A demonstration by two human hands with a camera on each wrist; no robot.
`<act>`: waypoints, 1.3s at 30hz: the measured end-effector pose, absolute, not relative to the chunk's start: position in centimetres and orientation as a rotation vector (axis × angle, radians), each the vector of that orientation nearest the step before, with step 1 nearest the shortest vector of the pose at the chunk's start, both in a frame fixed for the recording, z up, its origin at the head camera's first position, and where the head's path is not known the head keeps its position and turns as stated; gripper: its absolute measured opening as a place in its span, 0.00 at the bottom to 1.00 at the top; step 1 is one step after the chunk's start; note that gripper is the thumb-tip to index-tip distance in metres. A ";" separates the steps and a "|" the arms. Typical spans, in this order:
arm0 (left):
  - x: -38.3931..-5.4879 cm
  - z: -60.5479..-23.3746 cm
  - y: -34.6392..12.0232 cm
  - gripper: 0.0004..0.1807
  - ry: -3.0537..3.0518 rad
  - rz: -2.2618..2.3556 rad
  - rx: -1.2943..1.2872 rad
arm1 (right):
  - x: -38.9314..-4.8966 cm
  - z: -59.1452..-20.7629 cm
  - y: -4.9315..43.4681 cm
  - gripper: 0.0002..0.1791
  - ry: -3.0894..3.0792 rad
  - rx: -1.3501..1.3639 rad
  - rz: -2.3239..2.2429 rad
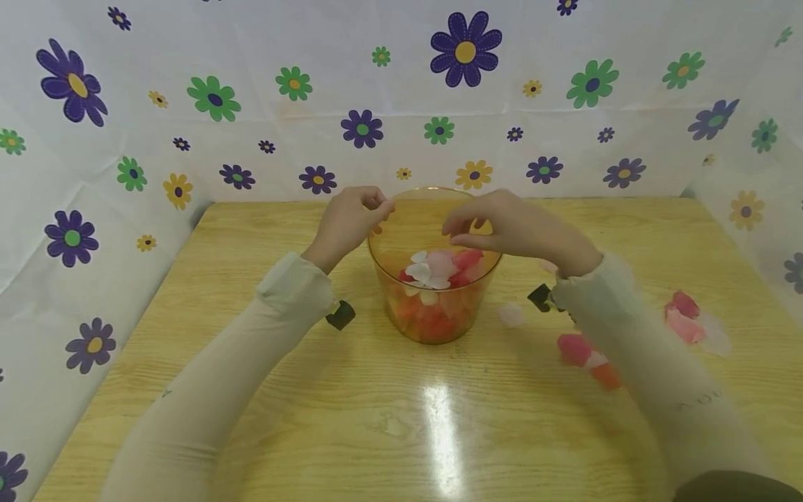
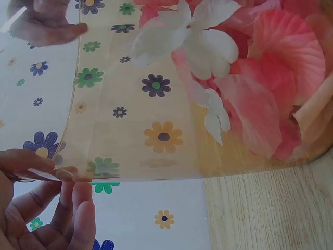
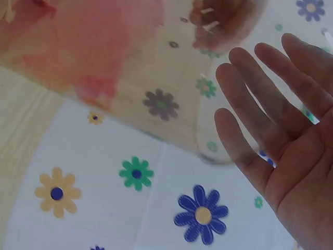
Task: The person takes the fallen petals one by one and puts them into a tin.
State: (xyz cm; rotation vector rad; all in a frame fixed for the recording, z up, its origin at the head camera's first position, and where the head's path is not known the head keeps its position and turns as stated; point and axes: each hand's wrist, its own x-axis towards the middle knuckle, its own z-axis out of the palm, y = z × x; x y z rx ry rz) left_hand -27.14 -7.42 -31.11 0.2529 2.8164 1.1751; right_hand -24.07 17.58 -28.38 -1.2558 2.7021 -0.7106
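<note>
A see-through amber bucket (image 1: 390,296) stands upright on the wooden table, holding pink, red and white petals (image 1: 440,265). At its left rim, my left hand (image 1: 348,222) pinches the edge between thumb and fingers, as the left wrist view also shows. My right hand (image 1: 511,222) hovers over the right side of the opening with nothing in it. Seen in the right wrist view, that hand (image 3: 299,140) has its fingers spread and nearly straight, close to the bucket's rim. White petals (image 2: 208,41) lie on top of the pink ones in the left wrist view.
Loose pink petals (image 1: 576,350) lie on the table (image 1: 351,425) under my right forearm, with another cluster (image 1: 684,321) farther right. One pale petal (image 1: 511,315) sits just right of the bucket. A flower-patterned white cloth (image 1: 251,42) borders the table's back and sides.
</note>
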 end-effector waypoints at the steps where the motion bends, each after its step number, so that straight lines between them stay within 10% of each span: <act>1: -27.1 -31.2 -7.4 0.14 2.815 1.177 0.256 | -24.0 -28.2 18.1 0.11 2.723 -1.261 -0.722; 39: -27.2 -31.3 -7.3 0.14 2.831 1.183 0.271 | -25.4 -38.2 37.5 0.27 2.745 -0.349 -0.246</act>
